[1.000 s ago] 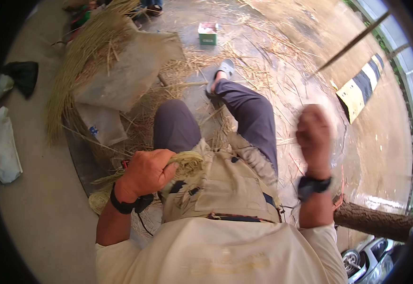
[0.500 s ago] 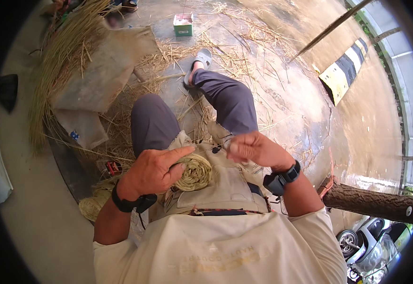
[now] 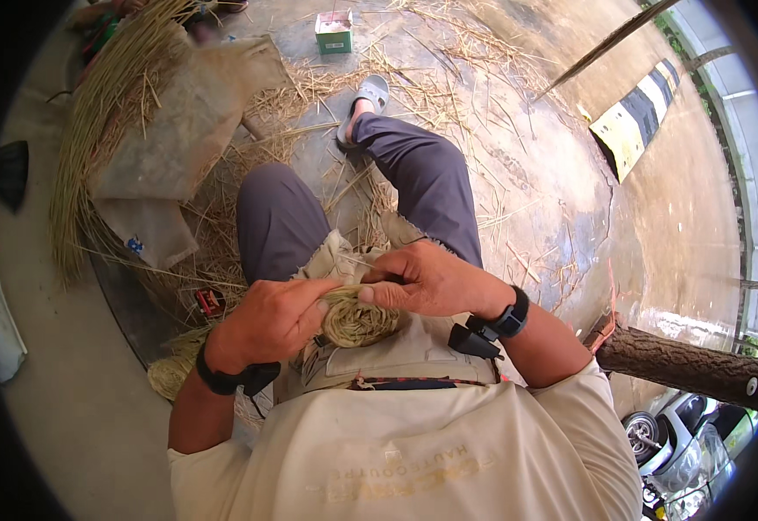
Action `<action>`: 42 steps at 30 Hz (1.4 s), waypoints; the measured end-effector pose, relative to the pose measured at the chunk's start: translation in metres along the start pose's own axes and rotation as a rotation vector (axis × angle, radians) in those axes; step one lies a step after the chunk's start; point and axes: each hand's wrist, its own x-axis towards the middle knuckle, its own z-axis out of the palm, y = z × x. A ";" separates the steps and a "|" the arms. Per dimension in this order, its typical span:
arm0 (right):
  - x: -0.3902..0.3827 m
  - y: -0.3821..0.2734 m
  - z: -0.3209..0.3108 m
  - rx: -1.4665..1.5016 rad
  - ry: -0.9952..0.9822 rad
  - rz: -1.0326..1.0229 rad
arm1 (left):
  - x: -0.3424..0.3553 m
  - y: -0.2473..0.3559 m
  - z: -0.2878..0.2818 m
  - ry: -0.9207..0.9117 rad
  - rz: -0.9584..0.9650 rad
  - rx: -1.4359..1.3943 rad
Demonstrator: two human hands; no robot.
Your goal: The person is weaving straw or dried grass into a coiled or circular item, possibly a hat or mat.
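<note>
A round coil of plaited straw rests over my lap, greenish-yellow and wound in rings. My left hand grips its left edge, thumb and forefinger closed on the rim. From the right, my right hand meets the coil's upper edge, its thumb pressed on the straw and its fingers curled. Whatever thin strand or small tool may sit inside the right fingers is hidden. Under the coil lies a beige cloth apron across my thighs.
Long straw stalks lie beside a worn sack cloth at the left. Loose straw litters the floor around my feet. A green box stands ahead. At the right are a wooden post, a striped barrier and a parked motorbike.
My right hand has come left and down onto the coil, where before it was raised apart to the right. The left hand stays at the coil's left edge.
</note>
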 end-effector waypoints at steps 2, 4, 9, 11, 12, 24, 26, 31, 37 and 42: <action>-0.005 -0.001 -0.001 -0.024 0.008 0.029 | -0.002 -0.002 0.001 -0.032 -0.041 -0.008; -0.010 -0.001 0.000 -0.010 0.011 0.037 | -0.003 -0.003 0.006 -0.055 -0.081 -0.066; -0.030 0.021 0.007 0.180 0.070 0.075 | 0.004 0.003 0.024 0.014 -0.069 -0.152; -0.034 0.023 -0.001 0.565 0.219 0.364 | 0.005 0.007 0.024 0.038 -0.056 -0.161; -0.029 0.026 -0.010 0.565 0.225 0.363 | 0.009 0.009 0.023 0.027 -0.041 -0.124; -0.006 -0.031 0.033 0.070 -0.235 -0.587 | 0.015 -0.002 0.026 0.008 -0.033 -0.233; -0.005 -0.024 0.034 0.119 -0.289 -0.535 | 0.014 -0.007 0.028 0.037 -0.123 -0.379; -0.004 -0.023 0.029 0.140 -0.340 -0.491 | 0.017 -0.010 0.022 -0.046 -0.258 -0.374; -0.052 -0.006 -0.039 0.078 0.360 -0.202 | 0.002 -0.026 0.020 0.263 -0.349 -0.378; -0.106 0.004 -0.069 0.331 1.055 0.083 | 0.002 -0.035 0.003 0.396 -0.367 -0.167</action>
